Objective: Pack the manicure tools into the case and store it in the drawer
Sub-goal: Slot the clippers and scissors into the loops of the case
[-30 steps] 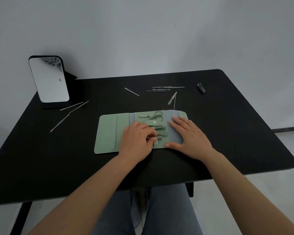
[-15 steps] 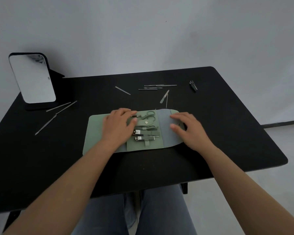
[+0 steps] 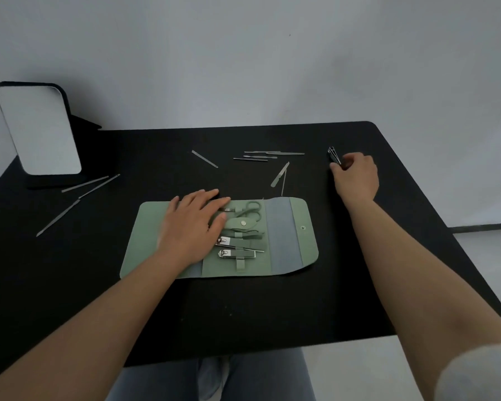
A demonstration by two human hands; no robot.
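Black table (image 3: 272, 308): green case (image 3: 284, 241), clippers (image 3: 237, 253) inside

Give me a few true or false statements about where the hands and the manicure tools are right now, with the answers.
1. The green case lies open on the table. True.
2. The left hand is lifting the case off the table. False: it rests flat on the open case.
3. The right hand is at the black tool near the table's far right. True.
4. The scissors lie loose beside the mirror. False: they sit in the case.
5. All the thin metal tools are packed. False: several, like the pair by the mirror, lie on the table.
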